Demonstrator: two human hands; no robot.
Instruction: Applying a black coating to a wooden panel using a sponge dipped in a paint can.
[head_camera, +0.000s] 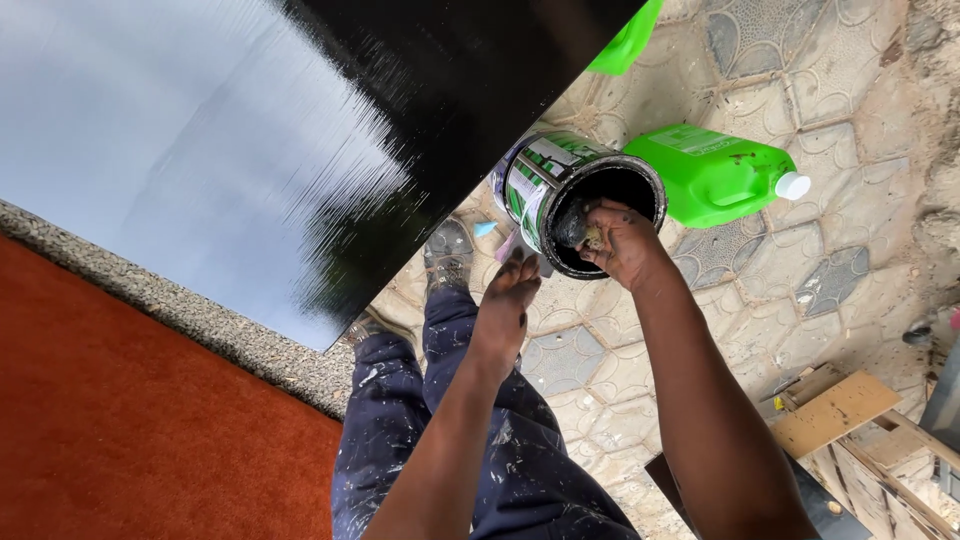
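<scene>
Head view looks down on a paint tin (560, 190) tilted toward the person, held up above the paved floor (800, 280) just beside the glossy black board (300, 130). The left hand (505, 300) grips the tin from below, near its rim, fingers curled onto the wall. The right hand (620, 240) reaches over the rim, closed on a small dark wad (575, 225) that sits inside the mouth. To load it well, I judge the wad should be dipped lightly and pressed against the inner wall so it does not drip. Both forearms stretch forward, the right wrist bent down. A green jug (715, 170) lies beyond the tin.
</scene>
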